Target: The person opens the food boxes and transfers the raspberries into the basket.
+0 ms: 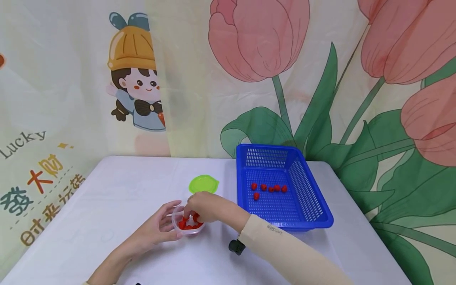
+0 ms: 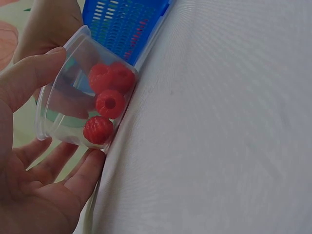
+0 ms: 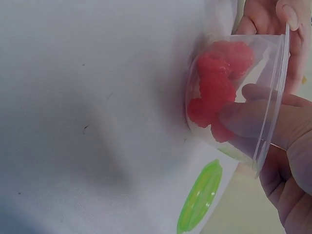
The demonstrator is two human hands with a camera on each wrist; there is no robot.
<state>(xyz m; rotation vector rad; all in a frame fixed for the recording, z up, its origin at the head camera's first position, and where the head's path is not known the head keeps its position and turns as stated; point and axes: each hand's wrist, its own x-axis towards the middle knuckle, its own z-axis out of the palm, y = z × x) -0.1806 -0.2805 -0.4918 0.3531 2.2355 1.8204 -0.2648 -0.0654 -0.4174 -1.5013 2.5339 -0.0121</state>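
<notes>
A clear plastic tub stands on the white table with several red raspberries at its bottom. My left hand steadies it, the thumb at the rim and the fingers curved around the far side. From the right, my right hand reaches down through the tub's mouth. Its thumb shows through the clear wall, pressed against a raspberry among the others. The fingertips opposite that thumb are partly hidden. Behind the tub lies a bright green lid, flat on the table.
To the right stands a blue plastic basket with slotted walls, several raspberries spread over its floor. A black device sits under my right wrist. A printed cloth with tulips hangs behind the table.
</notes>
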